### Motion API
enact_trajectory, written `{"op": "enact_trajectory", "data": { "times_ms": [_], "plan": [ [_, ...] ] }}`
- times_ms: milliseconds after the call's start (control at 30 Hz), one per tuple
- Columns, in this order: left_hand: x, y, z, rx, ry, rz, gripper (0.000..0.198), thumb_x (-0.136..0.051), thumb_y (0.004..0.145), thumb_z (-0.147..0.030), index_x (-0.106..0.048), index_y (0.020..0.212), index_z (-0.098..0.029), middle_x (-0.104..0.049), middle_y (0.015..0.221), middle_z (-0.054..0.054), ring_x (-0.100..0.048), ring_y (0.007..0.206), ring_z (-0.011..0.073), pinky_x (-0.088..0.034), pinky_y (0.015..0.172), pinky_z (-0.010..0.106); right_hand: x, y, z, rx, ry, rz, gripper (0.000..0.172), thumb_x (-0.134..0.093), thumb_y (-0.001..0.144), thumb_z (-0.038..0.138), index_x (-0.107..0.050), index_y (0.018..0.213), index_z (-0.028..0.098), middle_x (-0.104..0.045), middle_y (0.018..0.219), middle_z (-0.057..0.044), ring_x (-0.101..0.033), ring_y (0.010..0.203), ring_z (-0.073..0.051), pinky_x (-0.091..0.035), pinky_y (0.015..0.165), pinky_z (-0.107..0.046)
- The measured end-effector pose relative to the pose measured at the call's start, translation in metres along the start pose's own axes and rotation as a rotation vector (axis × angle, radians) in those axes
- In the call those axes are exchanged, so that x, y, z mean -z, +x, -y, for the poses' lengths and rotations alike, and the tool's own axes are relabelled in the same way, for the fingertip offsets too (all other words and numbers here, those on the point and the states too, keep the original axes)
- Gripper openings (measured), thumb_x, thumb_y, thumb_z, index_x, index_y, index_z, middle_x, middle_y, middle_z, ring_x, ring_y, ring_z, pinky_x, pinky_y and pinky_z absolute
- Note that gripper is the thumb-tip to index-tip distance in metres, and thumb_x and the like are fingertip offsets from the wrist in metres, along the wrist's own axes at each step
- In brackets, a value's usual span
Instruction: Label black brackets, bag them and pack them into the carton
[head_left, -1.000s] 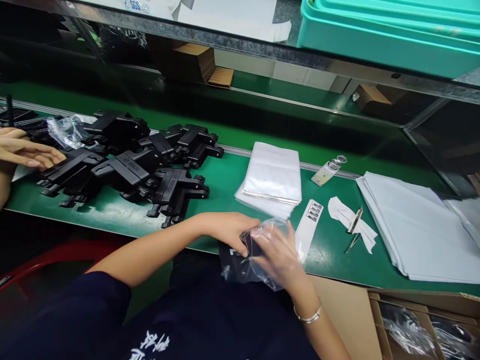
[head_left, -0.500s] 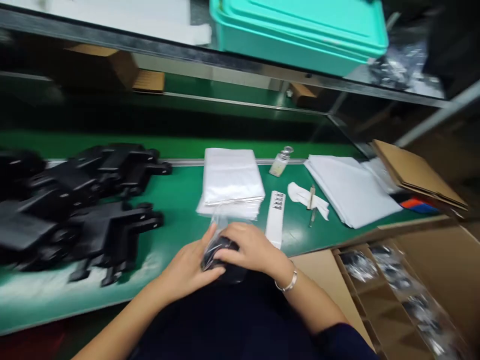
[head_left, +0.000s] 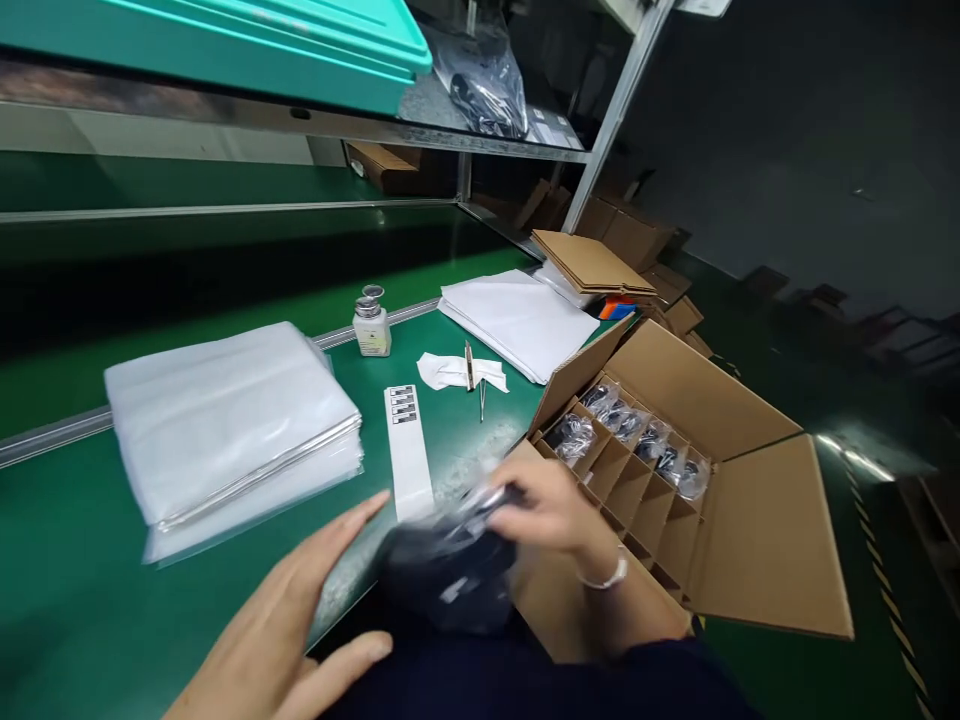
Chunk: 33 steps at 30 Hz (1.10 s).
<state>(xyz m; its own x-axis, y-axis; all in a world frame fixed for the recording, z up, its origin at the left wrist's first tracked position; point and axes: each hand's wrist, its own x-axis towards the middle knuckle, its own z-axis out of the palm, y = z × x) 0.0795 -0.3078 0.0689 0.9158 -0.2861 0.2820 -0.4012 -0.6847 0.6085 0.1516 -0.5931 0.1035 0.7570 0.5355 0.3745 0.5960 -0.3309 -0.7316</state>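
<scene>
I see the right hand (head_left: 544,505) gripping the upper corner of a clear bag with a black plastic part (head_left: 450,575) inside, thumb and fingers closed on the film; blur hides the finer outline. The bagged part hangs below and to the left of that grip, in the space between both hands, in front of the dark shirt. The left hand (head_left: 277,610) is open and holds nothing, its thumb and fingers spread toward the part's left side; I cannot tell whether the thumb touches the film. Just beyond the bagged part lies a white label strip (head_left: 411,465), and ahead of the left hand sits a stack of clear plastic bags (head_left: 232,420) on the green tabletop (head_left: 60,600). Farther past both hands I make out a small bottle with a metal cap (head_left: 372,335), with a crumpled white tissue (head_left: 442,371) to its right and metal tweezers (head_left: 482,400) near the tissue. To the right of the right hand an open cardboard box (head_left: 772,540) shows divided compartments, some holding other bagged black parts (head_left: 652,438); a silver bracelet (head_left: 611,575) circles the right wrist.
</scene>
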Motion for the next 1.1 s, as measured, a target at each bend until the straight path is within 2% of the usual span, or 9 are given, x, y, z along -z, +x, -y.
{"op": "enact_trajectory", "data": {
  "times_ms": [67,133,233,300,433,633,900,1000,1100],
  "plan": [
    [-0.002,0.005,0.003,0.047,0.002,-0.007,0.058,-0.053,0.088,-0.050,-0.038,0.143,-0.037,-0.056,0.142,0.002,-0.061,0.120,0.0276,-0.062,0.067,0.024,0.048,-0.030,-0.005,-0.292,-0.131,-0.401,0.026,-0.059,0.087,0.046,-0.065,0.086,0.021,-0.068,0.078,-0.001,-0.062,0.065,-0.015,-0.048,0.059,-0.024],
    [-0.004,0.010,0.008,0.053,0.008,0.028,0.044,-0.052,0.090,-0.046,-0.052,0.133,-0.037,-0.063,0.133,0.000,-0.066,0.113,0.0242,-0.060,0.064,0.020,0.087,-0.058,-0.016,-0.531,-0.291,-0.707,0.028,-0.063,0.082,0.047,-0.066,0.085,0.019,-0.068,0.076,-0.002,-0.061,0.064,-0.017,-0.045,0.056,-0.026],
    [-0.013,0.017,0.012,-0.011,0.005,0.109,0.034,-0.055,0.090,-0.043,-0.061,0.122,-0.035,-0.070,0.120,-0.003,-0.070,0.103,0.0202,-0.059,0.079,0.021,0.120,-0.083,-0.049,-0.748,-0.561,-0.913,0.037,-0.062,0.076,0.052,-0.070,0.083,0.017,-0.069,0.074,-0.006,-0.060,0.067,-0.021,-0.043,0.061,-0.029],
    [-0.021,0.020,0.012,-0.017,0.001,0.122,0.033,-0.054,0.091,-0.044,-0.063,0.120,-0.034,-0.071,0.119,-0.004,-0.070,0.103,0.0188,-0.057,0.087,0.022,0.126,-0.088,-0.075,-0.839,-0.638,-0.908,0.044,-0.057,0.076,0.056,-0.072,0.082,0.015,-0.071,0.074,-0.010,-0.060,0.068,-0.022,-0.042,0.063,-0.031],
    [-0.033,0.022,0.015,-0.036,0.004,0.164,0.032,-0.053,0.091,-0.043,-0.064,0.120,-0.033,-0.072,0.116,-0.004,-0.071,0.100,0.0174,-0.056,0.086,0.020,0.118,-0.079,-0.106,-0.921,-0.713,-0.833,0.054,-0.048,0.078,0.063,-0.072,0.082,0.014,-0.071,0.073,-0.013,-0.059,0.065,-0.023,-0.041,0.062,-0.032],
    [-0.039,0.021,0.020,0.033,0.008,0.177,0.032,-0.051,0.092,-0.043,-0.066,0.117,-0.031,-0.073,0.115,-0.003,-0.071,0.100,0.0183,-0.057,0.085,0.022,0.109,-0.056,-0.106,-0.884,-0.795,-0.723,0.051,-0.044,0.082,0.059,-0.071,0.086,0.016,-0.070,0.071,-0.013,-0.059,0.065,-0.025,-0.040,0.064,-0.033],
    [-0.038,0.013,0.026,0.088,-0.004,0.260,0.030,-0.053,0.090,-0.038,-0.069,0.115,-0.030,-0.074,0.114,-0.002,-0.072,0.099,0.0201,-0.058,0.085,0.025,0.129,-0.079,-0.121,-1.164,-0.937,-0.661,0.039,-0.050,0.082,0.044,-0.073,0.089,0.013,-0.072,0.084,-0.020,-0.062,0.073,-0.031,-0.037,0.062,-0.034],
    [-0.037,0.010,0.028,0.138,-0.040,0.288,0.032,-0.052,0.091,-0.038,-0.068,0.117,-0.028,-0.073,0.115,0.001,-0.071,0.102,0.0218,-0.057,0.088,0.029,0.122,-0.072,-0.119,-1.159,-1.002,-0.617,0.038,-0.051,0.085,0.041,-0.072,0.095,0.012,-0.072,0.080,-0.020,-0.063,0.073,-0.031,-0.038,0.061,-0.035],
    [-0.035,0.009,0.023,0.160,-0.108,0.330,0.033,-0.050,0.093,-0.035,-0.065,0.120,-0.026,-0.072,0.118,0.004,-0.069,0.106,0.0213,-0.055,0.093,0.032,0.102,-0.044,-0.120,-1.071,-0.994,-0.492,0.034,-0.057,0.087,0.040,-0.071,0.095,0.010,-0.070,0.080,-0.018,-0.065,0.075,-0.030,-0.044,0.064,-0.036]
  ]
}}
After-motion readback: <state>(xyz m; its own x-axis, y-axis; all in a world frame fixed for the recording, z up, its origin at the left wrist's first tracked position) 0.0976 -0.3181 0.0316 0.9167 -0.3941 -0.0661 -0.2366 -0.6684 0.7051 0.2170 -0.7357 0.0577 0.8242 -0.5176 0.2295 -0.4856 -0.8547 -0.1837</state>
